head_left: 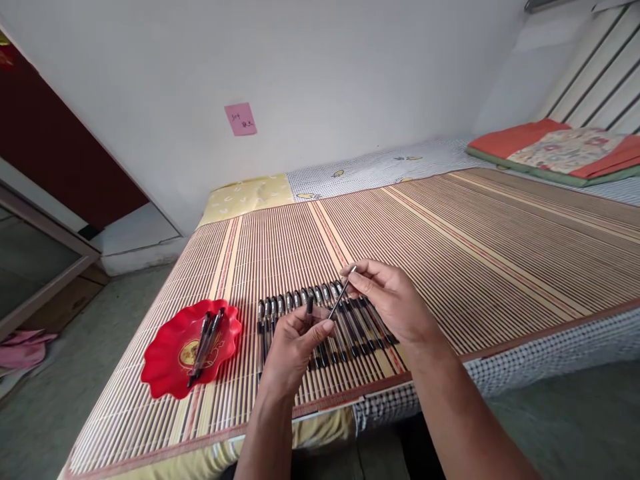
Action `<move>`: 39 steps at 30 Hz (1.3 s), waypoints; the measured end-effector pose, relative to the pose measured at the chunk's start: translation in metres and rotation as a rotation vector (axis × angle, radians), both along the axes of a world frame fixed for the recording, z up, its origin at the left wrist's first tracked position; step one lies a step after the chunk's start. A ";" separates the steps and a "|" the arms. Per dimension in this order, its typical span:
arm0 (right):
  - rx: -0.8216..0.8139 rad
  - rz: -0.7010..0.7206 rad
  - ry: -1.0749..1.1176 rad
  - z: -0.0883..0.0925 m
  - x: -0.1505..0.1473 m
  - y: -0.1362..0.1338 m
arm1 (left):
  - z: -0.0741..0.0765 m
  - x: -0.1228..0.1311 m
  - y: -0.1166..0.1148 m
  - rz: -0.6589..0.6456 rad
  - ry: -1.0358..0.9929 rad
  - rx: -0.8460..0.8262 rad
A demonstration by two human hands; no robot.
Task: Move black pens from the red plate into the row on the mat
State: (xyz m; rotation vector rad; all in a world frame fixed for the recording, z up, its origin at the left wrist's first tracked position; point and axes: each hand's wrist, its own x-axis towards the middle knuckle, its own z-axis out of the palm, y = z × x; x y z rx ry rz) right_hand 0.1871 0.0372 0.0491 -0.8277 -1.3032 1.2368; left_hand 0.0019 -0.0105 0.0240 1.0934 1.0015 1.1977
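Observation:
My left hand (295,340) is closed around a black pen part (310,305) that sticks up from the fist. My right hand (390,297) pinches a thin pen refill (343,300) that slants down toward the left hand. Both hands hover over a row of several black pens (320,323) laid side by side on the striped bamboo mat (450,247). To the left, a red scalloped plate (173,363) holds a few more black pens (206,343).
The mat covers a bed against a white wall with a pink sticky note (241,119). Folded orange and patterned bedding (555,150) lies at the far right. Grey floor lies to the left and in front of the bed.

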 end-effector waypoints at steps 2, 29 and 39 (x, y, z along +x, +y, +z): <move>-0.031 0.082 0.042 0.000 0.003 0.000 | 0.000 -0.001 0.000 -0.004 -0.012 0.009; -0.044 0.067 0.046 0.006 0.011 -0.003 | 0.000 0.023 -0.006 0.164 -0.097 -0.038; -0.021 0.027 0.007 0.006 0.007 -0.003 | -0.002 0.020 -0.006 0.136 -0.097 -0.037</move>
